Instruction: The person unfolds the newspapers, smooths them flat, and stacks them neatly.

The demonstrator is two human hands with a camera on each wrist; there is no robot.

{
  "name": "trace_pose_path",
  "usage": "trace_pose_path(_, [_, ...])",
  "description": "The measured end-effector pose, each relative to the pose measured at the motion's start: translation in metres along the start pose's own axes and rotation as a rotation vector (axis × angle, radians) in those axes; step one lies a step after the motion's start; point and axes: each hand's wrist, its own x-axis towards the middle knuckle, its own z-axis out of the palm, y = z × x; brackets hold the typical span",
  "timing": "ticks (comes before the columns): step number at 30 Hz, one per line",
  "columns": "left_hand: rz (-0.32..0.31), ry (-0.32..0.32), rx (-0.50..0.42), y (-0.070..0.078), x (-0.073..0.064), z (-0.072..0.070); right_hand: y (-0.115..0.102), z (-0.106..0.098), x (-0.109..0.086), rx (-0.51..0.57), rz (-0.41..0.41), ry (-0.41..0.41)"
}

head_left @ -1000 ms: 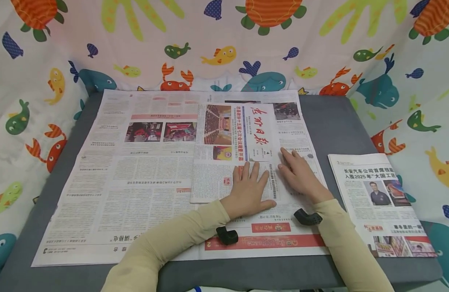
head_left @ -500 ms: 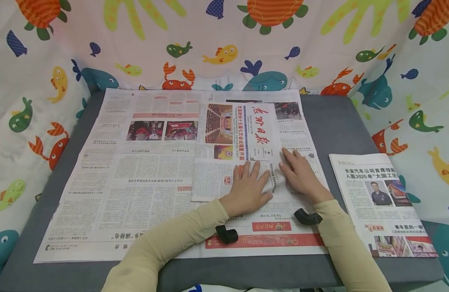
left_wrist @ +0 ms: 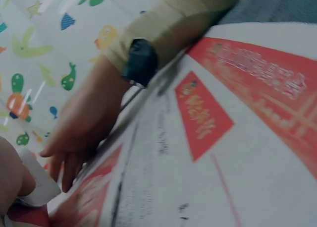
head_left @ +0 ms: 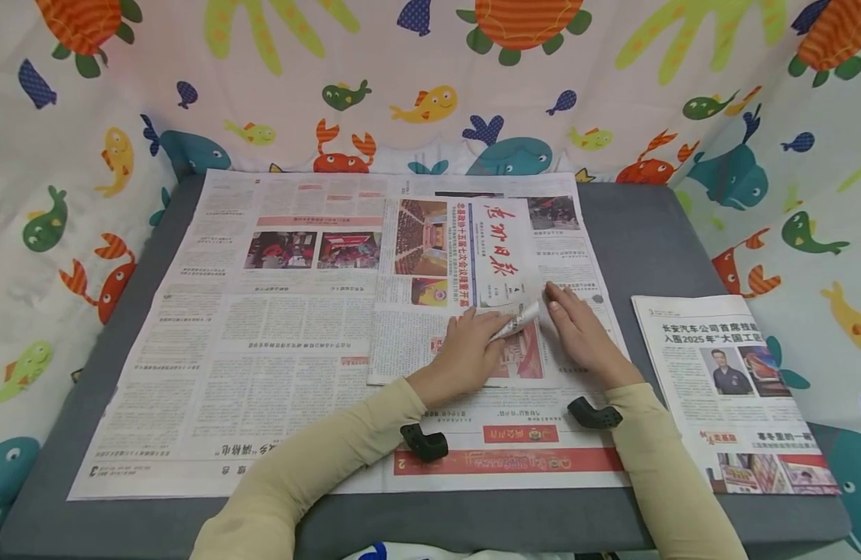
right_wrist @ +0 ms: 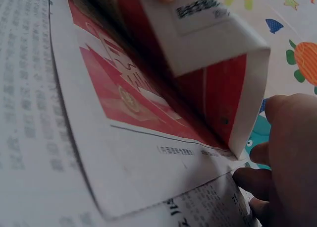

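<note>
While the left hand [head_left: 461, 354] pinches its raised flap [head_left: 521, 320], the folded newspaper [head_left: 453, 284] lies beneath, right hand [head_left: 584, 334] relaxed alongside.

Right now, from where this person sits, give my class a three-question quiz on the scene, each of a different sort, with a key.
1. Which hand holds the raised flap of the folded paper?
A) left
B) right
C) both
D) neither

2. True or false: in the head view, another paper lies to the right of the spread sheets.

3. Fill in: the large print uncovered beneath the flap is mainly ____ in colour.

Key:
1. A, the left hand.
2. True.
3. Red.
</note>
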Motion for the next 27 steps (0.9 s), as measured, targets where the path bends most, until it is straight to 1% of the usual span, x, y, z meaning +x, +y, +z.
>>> trace_pose_path(2, [0.002,0.051,-0.118,-0.001,-0.001,-0.008,0.001,0.001,0.0,-0.007,-0.008,0.002])
trace_pose_path(4, [-0.016,0.081,-0.221,-0.002,-0.002,-0.014,0.002,0.002,0.001,-0.012,-0.014,0.005])
trace_pose_path(8, [-0.074,0.141,-0.358,-0.004,-0.008,-0.027,0.005,0.005,0.001,-0.025,-0.041,0.014])
trace_pose_path(11, [-0.097,0.226,-0.463,-0.003,-0.014,-0.04,0.007,0.006,0.002,-0.051,-0.077,0.02])
trace_pose_path(13, [-0.125,0.283,-0.581,-0.002,-0.019,-0.052,0.007,0.007,0.002,-0.087,-0.095,0.016])
trace_pose_path(15, [-0.175,0.343,-0.744,-0.002,-0.024,-0.066,0.007,0.008,0.003,-0.134,-0.109,0.002])
trace_pose_path(17, [-0.221,0.427,-0.895,-0.004,-0.03,-0.08,0.006,0.008,0.003,-0.179,-0.115,-0.011])
trace_pose_path(19, [-0.262,0.523,-1.025,-0.007,-0.038,-0.094,0.005,0.008,0.003,-0.217,-0.125,-0.016])
trace_pose_path(21, [-0.277,0.629,-1.125,-0.012,-0.046,-0.108,0.005,0.008,0.003,-0.236,-0.122,-0.019])
trace_pose_path(23, [-0.274,0.738,-1.212,-0.019,-0.055,-0.121,0.004,0.008,0.003,-0.244,-0.114,-0.023])
trace_pose_path(25, [-0.247,0.828,-1.286,-0.027,-0.065,-0.133,0.004,0.008,0.002,-0.247,-0.103,-0.032])
trace_pose_path(27, [-0.218,0.903,-1.307,-0.035,-0.078,-0.144,0.004,0.009,0.003,-0.246,-0.095,-0.042])
